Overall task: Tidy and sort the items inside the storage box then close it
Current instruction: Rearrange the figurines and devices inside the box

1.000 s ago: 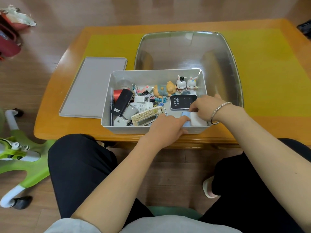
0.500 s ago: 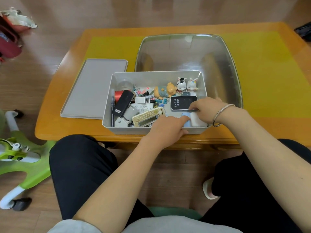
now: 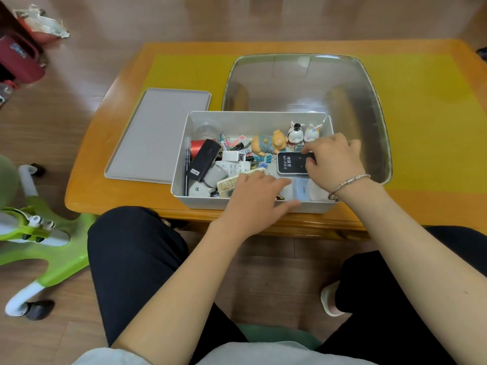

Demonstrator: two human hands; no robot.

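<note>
The grey storage box [image 3: 253, 206] stands open at the table's near edge, its flat lid [image 3: 158, 135] lying to its left. My right hand [image 3: 334, 159] curls its fingers on the right end of a black Wi-Fi device [image 3: 288, 164] inside the box. My left hand [image 3: 258, 196] hovers with straight, spread fingers over the box's front, partly covering a beige remote [image 3: 228, 184]. A pale blue item [image 3: 301, 191] and a white item [image 3: 317, 192] lie at the front right. A bear figurine [image 3: 266, 144], two rabbit figurines [image 3: 296, 133] and a black case [image 3: 204, 160] lie further in.
A large clear plastic tub [image 3: 305, 83] stands directly behind the box on the yellow mat [image 3: 421, 114] of the wooden table [image 3: 87, 191]. A green and white wheeled frame [image 3: 39, 233] sits on the floor at left. My knees are under the table's near edge.
My right hand has moved from the white item up to the black Wi-Fi device. My left hand has let go of the pale blue item and spread its fingers.
</note>
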